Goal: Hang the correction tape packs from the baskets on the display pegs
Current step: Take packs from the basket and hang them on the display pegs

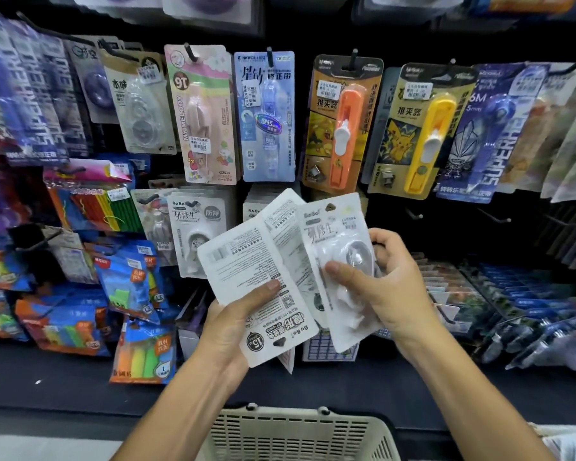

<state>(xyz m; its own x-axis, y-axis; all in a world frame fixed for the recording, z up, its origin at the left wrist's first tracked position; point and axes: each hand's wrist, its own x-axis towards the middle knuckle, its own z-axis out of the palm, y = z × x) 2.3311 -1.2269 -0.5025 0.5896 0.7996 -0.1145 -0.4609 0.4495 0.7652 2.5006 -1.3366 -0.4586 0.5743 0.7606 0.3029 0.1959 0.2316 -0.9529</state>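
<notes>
Left hand point(233, 314), centre of the frame: grip closed on a fanned pair of white correction tape packs point(263, 281), thumb pressed across the printed back of the nearer one, fingers hidden behind. Both of these packs are back side out and turned upside down, hang-hole end toward the bottom of the frame.

Right hand point(383, 281), just right of centre: grip closed on a third white pack point(336, 257), blister side facing out, thumb on the clear blister, fingers curled round its right edge. This pack overlaps the right edge of the fanned pair and touches it.

All three packs are held in the air in front of the display, below the upper row of hanging goods. Directly behind them, on the lower row, matching white packs point(198, 234) hang at centre left. To the right of the hands, bare pegs point(494, 217) stand out from the dark panel.

A beige slotted basket point(296, 434) sits at the bottom centre, below both forearms; its contents are not visible.
</notes>
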